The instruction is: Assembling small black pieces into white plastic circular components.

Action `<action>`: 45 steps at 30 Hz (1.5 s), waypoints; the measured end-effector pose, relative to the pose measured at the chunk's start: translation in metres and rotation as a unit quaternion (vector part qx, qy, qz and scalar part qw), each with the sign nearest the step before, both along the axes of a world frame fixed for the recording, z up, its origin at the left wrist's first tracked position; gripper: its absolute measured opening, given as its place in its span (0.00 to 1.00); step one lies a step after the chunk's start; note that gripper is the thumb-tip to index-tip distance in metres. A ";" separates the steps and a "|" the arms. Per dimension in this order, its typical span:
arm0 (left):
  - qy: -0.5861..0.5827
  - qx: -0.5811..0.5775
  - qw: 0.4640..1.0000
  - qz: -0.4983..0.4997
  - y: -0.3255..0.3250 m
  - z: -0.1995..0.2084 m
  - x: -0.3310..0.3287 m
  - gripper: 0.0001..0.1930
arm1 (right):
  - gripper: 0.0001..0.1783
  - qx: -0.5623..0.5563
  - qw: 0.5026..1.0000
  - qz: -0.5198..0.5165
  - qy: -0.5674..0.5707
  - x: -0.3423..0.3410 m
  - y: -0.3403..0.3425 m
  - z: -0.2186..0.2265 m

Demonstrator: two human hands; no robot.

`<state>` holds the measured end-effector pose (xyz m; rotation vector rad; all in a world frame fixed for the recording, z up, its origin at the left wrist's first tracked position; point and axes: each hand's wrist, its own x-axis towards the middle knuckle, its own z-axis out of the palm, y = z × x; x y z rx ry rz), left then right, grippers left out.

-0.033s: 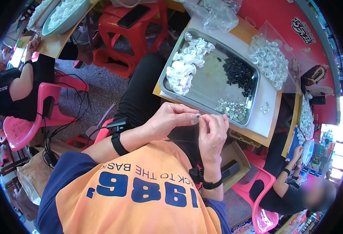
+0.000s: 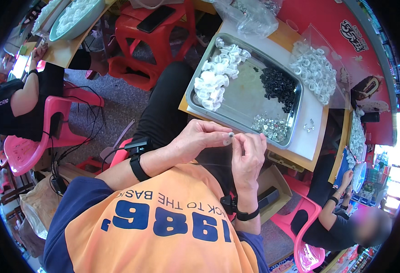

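Observation:
Between the fingertips of my left hand (image 2: 202, 139) is a small white plastic part (image 2: 227, 141) with a dark spot at its top. Close beside it, my right hand (image 2: 248, 157) has thumb and fingers pressed together; whatever they may grip is too small to make out. Both hands are above my lap at the near edge of a metal tray (image 2: 243, 119). White plastic parts (image 2: 216, 79) are heaped at the tray's left. Small black pieces (image 2: 278, 86) lie at its right, and shiny metal bits (image 2: 271, 127) in its near right corner.
Right of the tray, a clear bin holds white rings (image 2: 316, 70); a few metal bits (image 2: 308, 125) lie beside the tray. A plastic bag (image 2: 250, 20) sits behind. A phone (image 2: 156, 19) rests on a red stool (image 2: 141, 41). Other people sit left and right on pink chairs (image 2: 52, 118).

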<state>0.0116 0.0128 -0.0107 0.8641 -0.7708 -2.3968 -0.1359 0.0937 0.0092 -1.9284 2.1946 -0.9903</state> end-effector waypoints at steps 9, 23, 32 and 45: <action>0.065 0.098 0.993 -0.005 -0.001 -0.004 0.002 0.13 | 0.07 -0.003 0.981 0.007 -0.195 -0.004 0.000 0.000; -0.037 -0.141 0.989 0.012 0.001 0.000 -0.001 0.10 | 0.06 0.037 0.900 -0.042 -0.433 0.003 0.000 0.003; -0.165 -0.467 0.865 0.084 0.001 0.007 -0.001 0.10 | 0.07 0.021 0.920 -0.039 -0.390 0.007 -0.001 0.000; -0.164 -0.526 0.827 0.115 0.002 -0.003 0.000 0.08 | 0.09 -0.029 0.961 -0.023 -0.274 0.013 -0.005 0.000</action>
